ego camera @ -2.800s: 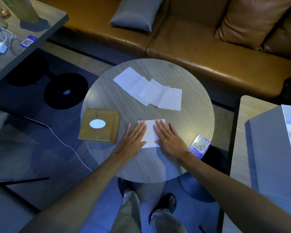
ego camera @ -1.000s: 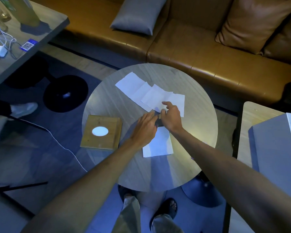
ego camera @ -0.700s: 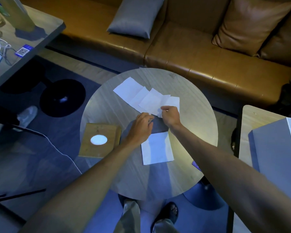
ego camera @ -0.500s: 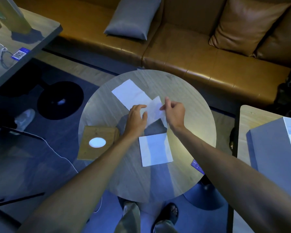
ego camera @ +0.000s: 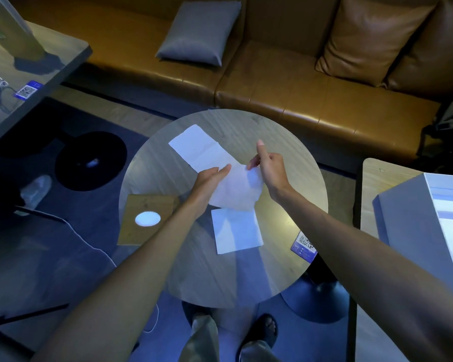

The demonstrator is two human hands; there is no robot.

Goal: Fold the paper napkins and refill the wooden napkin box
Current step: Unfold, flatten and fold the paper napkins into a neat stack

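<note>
At frame centre, above the counter (ego camera: 285, 158), both hands (ego camera: 209, 178) (ego camera: 270, 168) pinch a lifted napkin (ego camera: 236, 192); matching its corners before creasing should keep the fold square. Box (ego camera: 147, 219) waits lower left.

Both forearms bare — no sleeves, watch or rings visible on left hand (ego camera: 209, 180) or right hand (ego camera: 270, 168). Light khaki trousers (ego camera: 203, 340). Dark open-toed sandals (ego camera: 259, 329) — toes showing on one foot.
</note>
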